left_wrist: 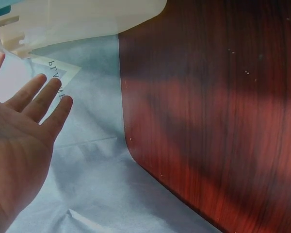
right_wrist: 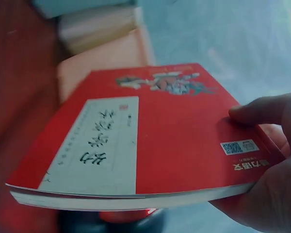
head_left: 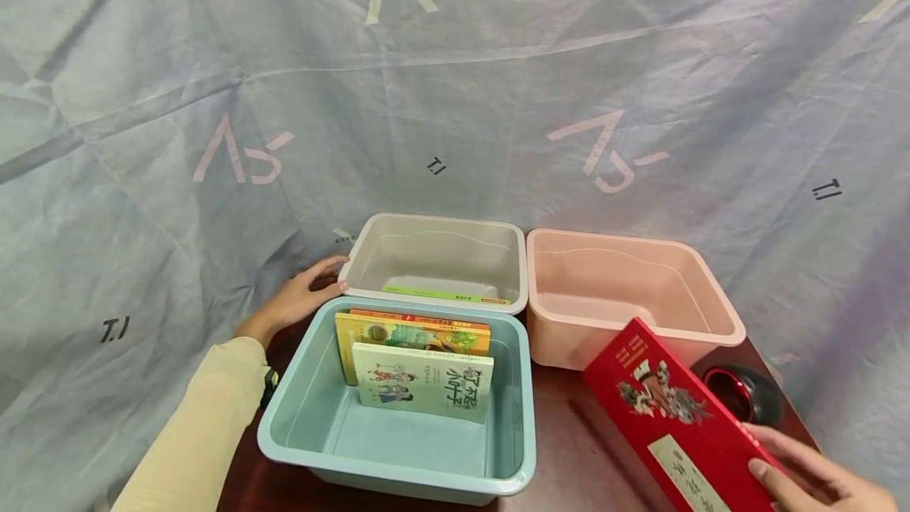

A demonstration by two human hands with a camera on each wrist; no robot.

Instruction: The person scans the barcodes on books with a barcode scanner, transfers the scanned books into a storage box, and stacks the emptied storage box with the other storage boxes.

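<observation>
My right hand (head_left: 817, 472) grips a red book (head_left: 661, 409) by its edge, thumb on the cover. In the right wrist view, the book (right_wrist: 179, 131) tilts toward the camera, with a white title panel and a small code on its cover. My left hand (head_left: 306, 291) touches the left rim of the grey bin (head_left: 441, 255); its fingers look extended in the left wrist view. A thin green book (head_left: 441, 295) lies in that bin. In front, the blue bin (head_left: 405, 437) holds a pale green book (head_left: 426, 385) and yellow-orange books (head_left: 412, 330) standing upright.
At the back right stands a pink bin (head_left: 604, 275), beside the grey one. A rounded black object with a red inside (head_left: 771, 397) sits near the right edge of the dark wood table (head_left: 562, 433). Printed grey cloth (head_left: 483, 101) hangs behind everything.
</observation>
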